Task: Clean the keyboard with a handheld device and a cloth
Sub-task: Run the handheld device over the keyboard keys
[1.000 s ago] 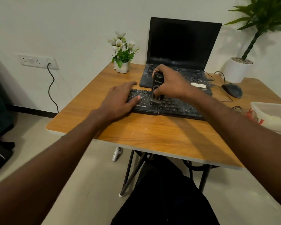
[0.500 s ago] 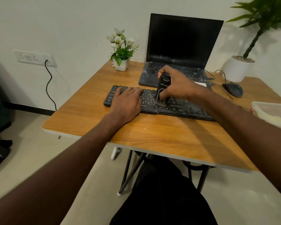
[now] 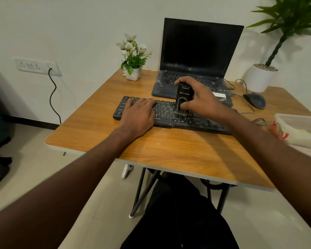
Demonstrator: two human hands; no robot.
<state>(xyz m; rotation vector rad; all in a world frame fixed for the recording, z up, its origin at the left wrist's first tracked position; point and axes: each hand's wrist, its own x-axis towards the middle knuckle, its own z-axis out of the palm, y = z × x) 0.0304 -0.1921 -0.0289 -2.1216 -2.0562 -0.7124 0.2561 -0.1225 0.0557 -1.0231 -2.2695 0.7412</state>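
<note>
A black keyboard [image 3: 192, 121] lies across the wooden table [image 3: 169, 151], in front of a laptop. My right hand [image 3: 199, 99] grips a black handheld device [image 3: 184, 95] held upright, its brush end down on the keys near the keyboard's middle. My left hand [image 3: 138, 114] lies flat on the keyboard's left part, fingers straight over the keys. No cloth is plainly visible.
An open laptop [image 3: 197, 58] with a dark screen stands behind the keyboard. A small flower pot [image 3: 133, 72] sits at the back left, a black mouse [image 3: 254, 100] and a large potted plant [image 3: 260, 78] at the right. A white container [image 3: 300, 130] sits at the right edge.
My left hand slid from the keyboard's front left corner up onto the keys. My right hand shifted the device slightly right along the keyboard. The camera view shifted a little.
</note>
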